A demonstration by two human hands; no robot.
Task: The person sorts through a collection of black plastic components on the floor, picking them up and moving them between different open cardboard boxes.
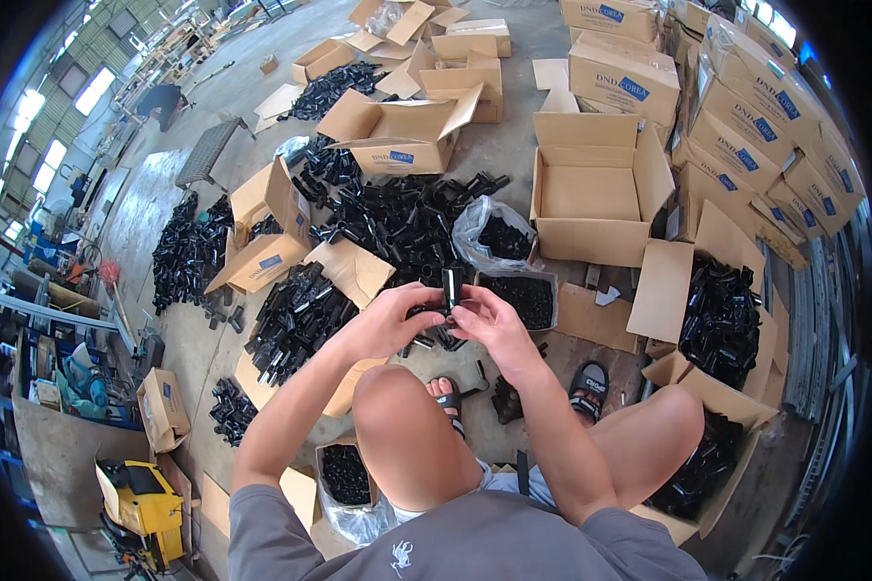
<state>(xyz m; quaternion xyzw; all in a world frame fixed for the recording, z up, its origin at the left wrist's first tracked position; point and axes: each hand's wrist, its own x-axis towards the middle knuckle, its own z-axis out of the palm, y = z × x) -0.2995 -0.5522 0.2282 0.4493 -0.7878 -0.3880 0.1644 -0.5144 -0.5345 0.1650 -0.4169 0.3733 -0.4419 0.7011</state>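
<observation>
Both my hands meet above my knees around one glossy black tube-shaped part [452, 283], which stands roughly upright. The fingers of my left hand [397, 318] close on its lower left side. My right hand [494, 321] grips it from the right, with fingertips near its lower end. Whatever lies at that lower end is mostly hidden by the fingers. Just beyond the hands spreads a big heap of similar black parts [397, 223]. An open box of small black pieces [523, 298] sits close to my right hand, and a plastic bag of small black pieces [504, 237] lies behind it.
An open carton [591, 237] stands ahead to the right, before stacked closed cartons [765, 126]. Cartons of black parts [722, 320] flank my right knee. More black parts [300, 315] cover the floor at left, near a yellow machine [155, 513]. A person [165, 105] bends over far left.
</observation>
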